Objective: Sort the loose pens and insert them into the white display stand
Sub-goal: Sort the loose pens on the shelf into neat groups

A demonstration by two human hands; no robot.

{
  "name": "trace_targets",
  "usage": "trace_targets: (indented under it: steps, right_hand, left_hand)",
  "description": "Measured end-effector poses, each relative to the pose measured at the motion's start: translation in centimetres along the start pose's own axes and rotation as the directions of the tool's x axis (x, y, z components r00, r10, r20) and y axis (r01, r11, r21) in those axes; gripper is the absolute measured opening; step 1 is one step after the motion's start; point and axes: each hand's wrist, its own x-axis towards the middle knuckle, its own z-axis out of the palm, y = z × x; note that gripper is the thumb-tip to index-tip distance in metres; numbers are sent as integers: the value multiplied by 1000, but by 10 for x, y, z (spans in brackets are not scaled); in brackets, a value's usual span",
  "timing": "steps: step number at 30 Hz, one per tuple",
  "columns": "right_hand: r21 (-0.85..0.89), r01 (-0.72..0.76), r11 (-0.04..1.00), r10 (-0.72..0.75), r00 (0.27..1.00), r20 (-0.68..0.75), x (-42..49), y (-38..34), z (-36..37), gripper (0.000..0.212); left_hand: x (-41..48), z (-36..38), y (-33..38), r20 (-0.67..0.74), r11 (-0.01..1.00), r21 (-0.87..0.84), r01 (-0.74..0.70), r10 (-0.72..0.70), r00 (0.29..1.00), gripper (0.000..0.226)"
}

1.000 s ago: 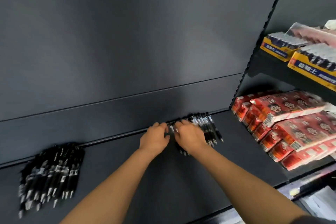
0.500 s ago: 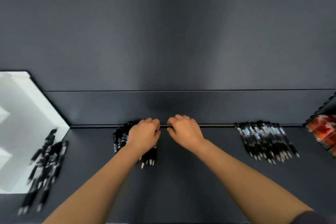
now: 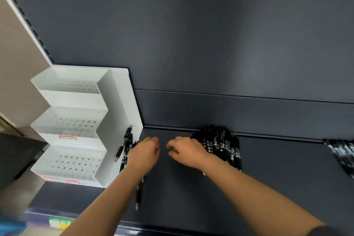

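Observation:
The white display stand stands at the shelf's left end; its three stepped tiers of holes hold no pens. A few black pens lie against its right side, and one more black pen shows under my left forearm. My left hand rests palm down over these pens with its fingers curled; what is under it is hidden. My right hand lies palm down a little to the right, fingers apart, at the left edge of a big pile of black pens.
Another pile of black pens lies at the far right of the dark shelf. The dark back panel rises right behind the piles. The shelf's front edge carries a label strip at the lower left.
The view has swung left, bringing the white stand fully into sight. Both hands moved left along the shelf, from the right pile past the middle pile, and are now slightly apart.

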Motion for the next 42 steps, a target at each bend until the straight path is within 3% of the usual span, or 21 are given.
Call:
trace_targets:
  steps: [4,9,15,18,22,26,29,36,42]
  right_hand:
    - [36,33,999,-39,981,191,24,-31,16,38]
    - [91,12,996,-38,958,285,45,-58,36,42]
    - [45,-75,996,61,965,254,49,-58,43,20]
    - [16,-105,994,99,968,231,46,-51,42,19]
    - [57,-155,986,142,973,180,44,-47,41,23]
    - [83,-219,972,205,967,151,40,-49,44,24]
    - [121,-209,971,186,967,175,38,-51,46,22]
    - [139,-224,965,193,960,202,29,-51,44,4]
    - [182,-285,941,277,959,65,14,-30,33,52]
  left_hand:
    - [-9,-4,-39,8,990,-52,134,-134,991,17]
    - [-21,-3,-66,34,978,-78,195,-193,981,27]
    - [-25,-1,-69,105,975,-72,210,-202,974,20]
    - [-24,6,-59,129,982,-35,186,-180,975,14]
    - [-23,14,-45,170,976,123,180,-200,965,29]
    - [-24,22,-37,190,956,265,126,-180,965,26]
    - [-25,24,-32,206,950,280,134,-196,959,26]
    - [-21,20,-33,169,975,86,206,-218,961,22]
    - [-2,9,-14,144,973,-181,141,-115,983,16]
